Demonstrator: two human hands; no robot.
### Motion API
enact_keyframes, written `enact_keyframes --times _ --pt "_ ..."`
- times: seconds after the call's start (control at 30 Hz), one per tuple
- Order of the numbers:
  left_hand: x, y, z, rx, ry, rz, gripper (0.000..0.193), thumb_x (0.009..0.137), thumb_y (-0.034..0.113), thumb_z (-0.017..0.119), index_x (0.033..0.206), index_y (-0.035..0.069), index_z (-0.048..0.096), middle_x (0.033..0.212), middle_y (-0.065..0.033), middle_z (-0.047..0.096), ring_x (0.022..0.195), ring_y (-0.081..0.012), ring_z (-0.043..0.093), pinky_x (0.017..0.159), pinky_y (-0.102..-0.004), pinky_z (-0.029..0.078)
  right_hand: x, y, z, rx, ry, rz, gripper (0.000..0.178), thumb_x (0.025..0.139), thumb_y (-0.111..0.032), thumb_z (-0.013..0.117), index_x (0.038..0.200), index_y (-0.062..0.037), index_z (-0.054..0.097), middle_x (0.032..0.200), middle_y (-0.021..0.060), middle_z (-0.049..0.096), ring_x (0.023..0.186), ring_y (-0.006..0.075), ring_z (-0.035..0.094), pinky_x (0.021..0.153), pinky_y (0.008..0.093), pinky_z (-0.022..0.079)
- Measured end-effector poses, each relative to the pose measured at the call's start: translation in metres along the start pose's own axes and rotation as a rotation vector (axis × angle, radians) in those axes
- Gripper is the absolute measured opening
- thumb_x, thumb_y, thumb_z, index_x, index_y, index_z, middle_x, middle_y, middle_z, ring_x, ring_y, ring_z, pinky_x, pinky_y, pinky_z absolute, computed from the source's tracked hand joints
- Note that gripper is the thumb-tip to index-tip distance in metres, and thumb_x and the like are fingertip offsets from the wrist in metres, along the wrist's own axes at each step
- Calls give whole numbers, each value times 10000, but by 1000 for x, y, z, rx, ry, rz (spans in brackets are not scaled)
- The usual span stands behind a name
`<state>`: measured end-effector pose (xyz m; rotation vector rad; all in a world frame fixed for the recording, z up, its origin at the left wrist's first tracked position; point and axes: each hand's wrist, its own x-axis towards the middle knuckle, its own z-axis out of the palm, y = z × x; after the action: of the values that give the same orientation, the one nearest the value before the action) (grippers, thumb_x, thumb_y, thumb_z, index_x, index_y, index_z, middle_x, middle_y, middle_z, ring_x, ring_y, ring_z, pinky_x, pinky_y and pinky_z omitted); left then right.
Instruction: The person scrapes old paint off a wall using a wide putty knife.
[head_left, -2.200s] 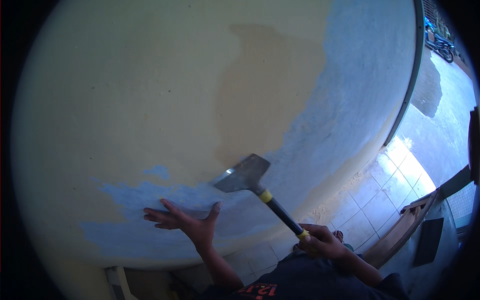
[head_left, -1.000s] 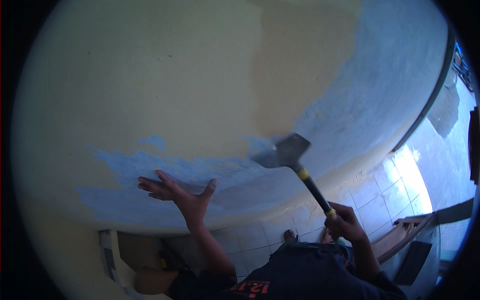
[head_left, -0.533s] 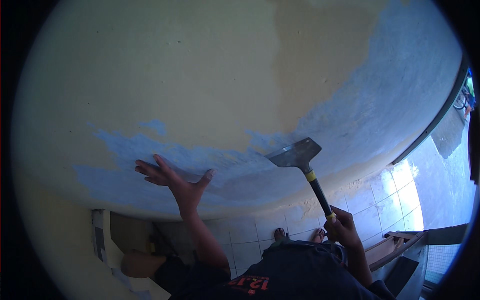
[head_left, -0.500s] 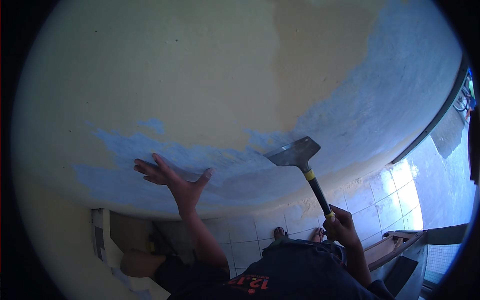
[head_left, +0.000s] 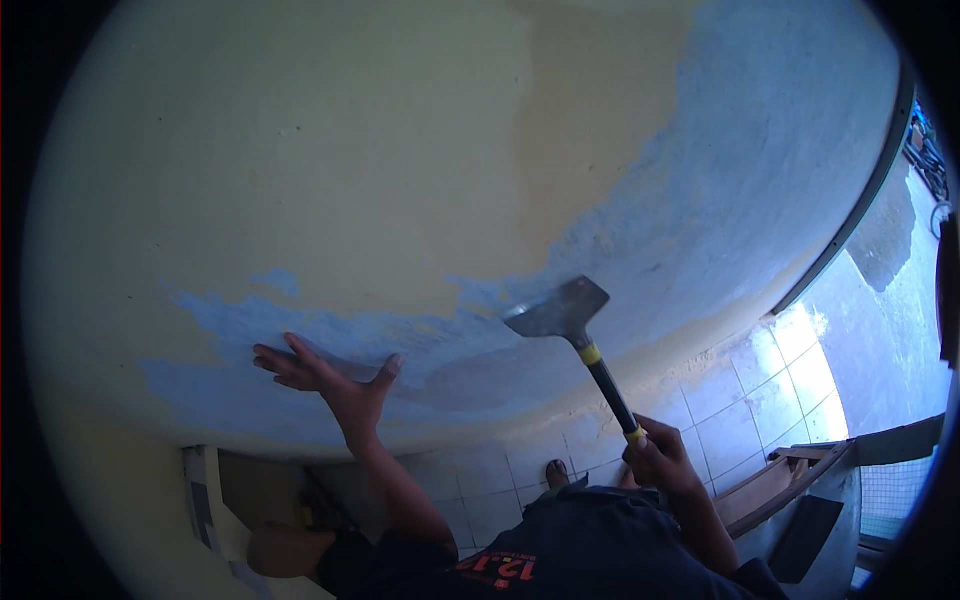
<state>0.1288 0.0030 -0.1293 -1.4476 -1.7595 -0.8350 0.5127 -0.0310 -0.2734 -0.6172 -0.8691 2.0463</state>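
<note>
A wall (head_left: 380, 170) fills most of the view, cream paint above and bare blue patches where the paint has come off. My left hand (head_left: 330, 378) lies flat on the blue patch low on the wall, fingers spread. My right hand (head_left: 660, 462) grips the black handle of a wide-bladed scraper (head_left: 560, 312) with yellow bands. The metal blade sits against the wall at the ragged edge between cream and blue.
White floor tiles (head_left: 740, 390) lie below the wall, with my foot (head_left: 557, 474) on them. A wooden frame (head_left: 790, 480) stands at the lower right. A dark door frame edge (head_left: 860, 210) runs down the right, sunlit ground beyond. A pale object (head_left: 210, 500) sits lower left.
The scraper blade has moved along the paint edge, ending slightly lower and left than a second ago. My left hand has stayed flat on the wall.
</note>
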Motion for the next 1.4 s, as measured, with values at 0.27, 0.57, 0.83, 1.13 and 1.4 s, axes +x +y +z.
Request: enact_keyframes --times 0.27,0.57,0.83,1.13,1.4 --pt "1 -6 1 0 0 5 1373 492 698 784 1508 218 -4 1533 -197 -179 1392 -433 -197 1018 -706 -44 2 2 13 -14 60 -46 520 951 -240 547 1333 80 397 615 -16 438 483 32 385 414 192 313" --pt "5 -2 5 -5 8 -1 1379 486 731 763 1509 216 -6 1534 -204 -170 1390 -435 -202 1018 -705 -49 1 4 4 -34 67 -50 523 947 -228 558 1351 64 400 625 -26 448 488 18 370 423 177 306" --pt "2 -1 3 -12 21 -19 1364 497 743 749 1509 216 2 1534 -206 -165 1389 -437 -200 1016 -706 -55 4 3 19 -13 -8 -26 555 947 -240 554 1370 67 367 597 -49 400 460 25 346 401 183 267" --pt "3 -7 3 -29 27 -2 1339 513 742 743 1510 220 18 1526 -218 -179 1383 -447 -210 998 -718 -77 9 -6 21 -106 -8 -86 548 949 -218 535 1375 75 354 570 -23 404 431 27 350 385 187 290" --pt "5 -2 5 -36 27 -15 1327 521 738 742 1510 225 20 1524 -226 -173 1377 -463 -210 994 -723 -68 13 -8 20 -152 5 -65 538 956 -233 534 1372 65 368 616 -30 420 481 21 368 416 183 292"
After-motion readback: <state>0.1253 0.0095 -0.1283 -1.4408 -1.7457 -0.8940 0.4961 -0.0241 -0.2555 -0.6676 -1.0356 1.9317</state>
